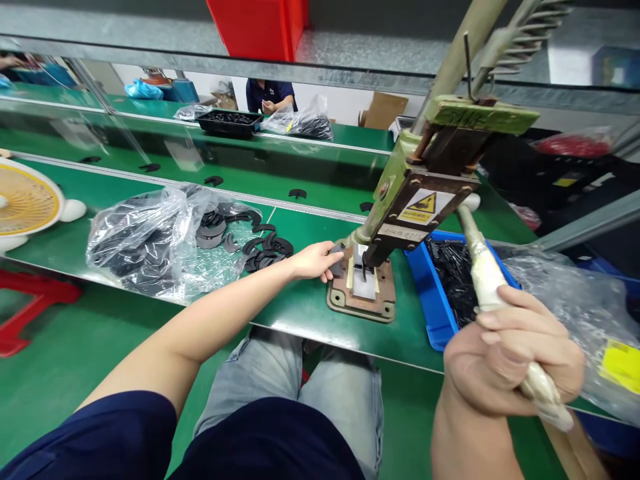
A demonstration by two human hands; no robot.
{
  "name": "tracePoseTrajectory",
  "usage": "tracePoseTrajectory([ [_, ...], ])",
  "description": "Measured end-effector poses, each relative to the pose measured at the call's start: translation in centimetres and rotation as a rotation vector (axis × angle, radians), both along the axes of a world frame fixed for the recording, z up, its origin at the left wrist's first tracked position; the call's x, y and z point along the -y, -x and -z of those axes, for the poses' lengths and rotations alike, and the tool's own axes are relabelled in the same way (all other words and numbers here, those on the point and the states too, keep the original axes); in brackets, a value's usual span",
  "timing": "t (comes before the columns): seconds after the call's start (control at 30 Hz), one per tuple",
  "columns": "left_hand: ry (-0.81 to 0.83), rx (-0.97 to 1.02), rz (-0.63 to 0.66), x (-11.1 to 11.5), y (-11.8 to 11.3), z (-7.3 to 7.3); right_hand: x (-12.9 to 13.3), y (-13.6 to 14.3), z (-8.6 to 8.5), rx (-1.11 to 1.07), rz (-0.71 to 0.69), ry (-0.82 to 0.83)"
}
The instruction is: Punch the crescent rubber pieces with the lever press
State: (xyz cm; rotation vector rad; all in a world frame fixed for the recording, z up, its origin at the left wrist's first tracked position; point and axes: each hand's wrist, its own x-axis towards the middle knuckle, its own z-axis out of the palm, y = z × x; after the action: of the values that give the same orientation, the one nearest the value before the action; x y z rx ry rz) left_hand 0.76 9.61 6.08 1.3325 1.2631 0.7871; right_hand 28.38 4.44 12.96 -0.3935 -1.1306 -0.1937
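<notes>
My right hand (515, 350) is wrapped round the white-taped lever (484, 270) of a green hand press (387, 190). At the left edge of the press base (357, 307), my left hand (316, 260) pinches a dark curved piece (338, 261). Under the press head lies a small grey plate (364, 288) with a dark part on it, partly hidden by the head. Left of my left hand, loose black curved pieces (265, 250) lie in a heap beside an open clear plastic bag (150, 240) with more of them.
A blue bin (434, 310) with small black parts stands right of the press, beside a plastic bag (585, 313). A fan (27, 200) is at the left. Several black pieces lie along the green strip behind. Above hangs a shelf with a red bin (260, 27). Another person (271, 97) sits opposite.
</notes>
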Motion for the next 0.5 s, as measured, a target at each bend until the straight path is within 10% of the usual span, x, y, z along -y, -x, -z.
tracePoseTrajectory([
  [0.5,-0.035,0.056,0.062,-1.7,-1.9,-0.2,0.7,-0.1,0.2,0.076,-0.011,0.031],
])
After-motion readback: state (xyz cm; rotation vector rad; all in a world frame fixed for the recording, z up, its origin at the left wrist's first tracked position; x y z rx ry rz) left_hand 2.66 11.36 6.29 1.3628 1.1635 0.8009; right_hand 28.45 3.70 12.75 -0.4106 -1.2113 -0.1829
